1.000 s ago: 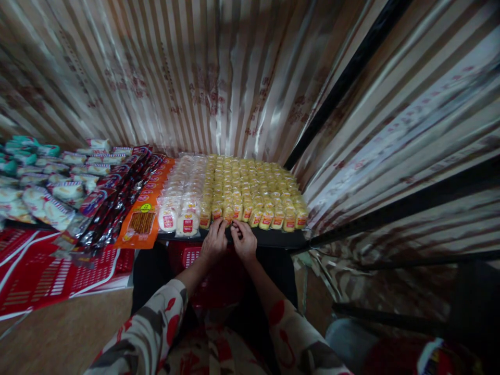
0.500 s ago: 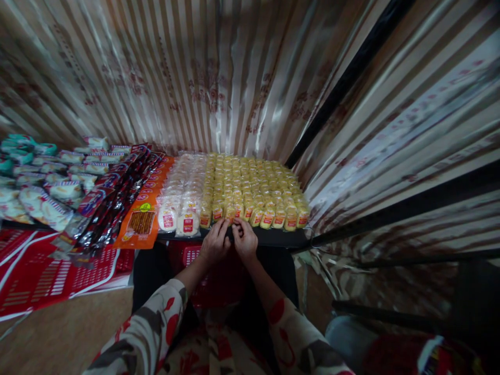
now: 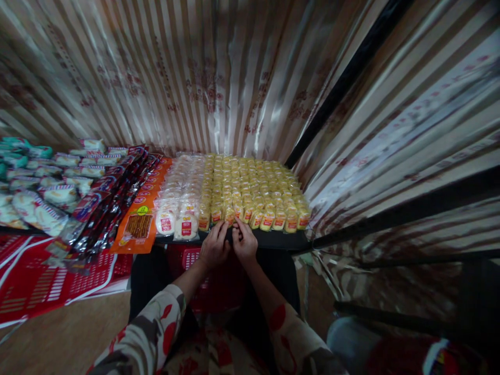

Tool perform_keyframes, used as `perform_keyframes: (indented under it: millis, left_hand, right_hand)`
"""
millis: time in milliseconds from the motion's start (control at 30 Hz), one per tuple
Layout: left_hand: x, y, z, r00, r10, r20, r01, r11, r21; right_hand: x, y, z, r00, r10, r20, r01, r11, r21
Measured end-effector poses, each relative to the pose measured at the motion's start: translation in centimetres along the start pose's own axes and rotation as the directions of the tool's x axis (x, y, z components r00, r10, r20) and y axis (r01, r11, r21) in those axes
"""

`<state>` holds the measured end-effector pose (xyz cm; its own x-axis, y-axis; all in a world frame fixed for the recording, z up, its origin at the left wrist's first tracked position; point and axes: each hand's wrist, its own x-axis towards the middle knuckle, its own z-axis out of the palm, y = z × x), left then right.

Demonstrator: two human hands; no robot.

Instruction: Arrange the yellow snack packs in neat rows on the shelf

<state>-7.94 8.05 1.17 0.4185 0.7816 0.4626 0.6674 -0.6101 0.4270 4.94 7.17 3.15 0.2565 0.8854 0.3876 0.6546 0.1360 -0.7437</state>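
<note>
Both left hand (image 3: 214, 247) and right hand (image 3: 245, 242) are at the near edge of the yellow packets (image 3: 253, 188). I cannot tell whether either grips one.

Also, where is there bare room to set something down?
A narrow front strip of the black shelf, right of the right hand, before the yellow packets; and brown floor in front of the far-left red basket, beside the left sleeve. Behind the strip, packets crowd the shelf.

Before me, one dark shelf (image 3: 275, 239), bearing: orange packet (image 3: 136, 229); to its right, white rounds (image 3: 186, 226), then rowed yellow packs (image 3: 253, 190); to its left, dark packets (image 3: 111, 195), white packs (image 3: 58, 194), teal packs (image 3: 41, 152).
</note>
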Motion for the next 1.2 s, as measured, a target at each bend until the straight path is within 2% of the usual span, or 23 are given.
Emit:
perform_keyframes:
  millis: [133, 333, 533, 700, 1000, 1200]
  left_hand:
    - [0.15, 0.11, -0.10, 1.000, 0.003, 0.004, -0.003, 1.000, -0.001]
    - [0.00, 0.21, -0.15, 0.999, -0.006, -0.031, 0.006, 1.000, 0.005]
    - [-0.12, 0.25, -0.14, 0.998, -0.020, -0.053, 0.021, 1.000, 0.007]
    - [0.01, 0.41, -0.31, 0.998, -0.037, -0.050, 0.037, 0.999, 0.000]
    - [0.00, 0.30, -0.25, 0.998, -0.040, -0.048, 0.039, 0.999, -0.018]
    - [0.01, 0.19, -0.04, 0.998, -0.029, -0.051, 0.028, 0.999, -0.018]
  right_hand:
    - [0.01, 0.20, 0.11, 1.000, 0.005, 0.015, -0.005, 1.000, 0.016]
    - [-0.13, 0.32, 0.26, 0.994, 0.087, -0.069, -0.079, 0.991, 0.110]
    - [0.12, 0.06, 0.13, 0.994, 0.100, -0.039, -0.099, 0.994, 0.043]
    - [0.31, 0.06, 0.09, 0.992, 0.128, -0.013, -0.127, 0.990, 0.055]
    - [0.26, 0.26, -0.07, 0.997, 0.077, -0.026, -0.077, 0.997, -0.016]
    - [0.63, 0.58, 0.29, 0.992, 0.122, -0.039, -0.121, 0.992, 0.029]
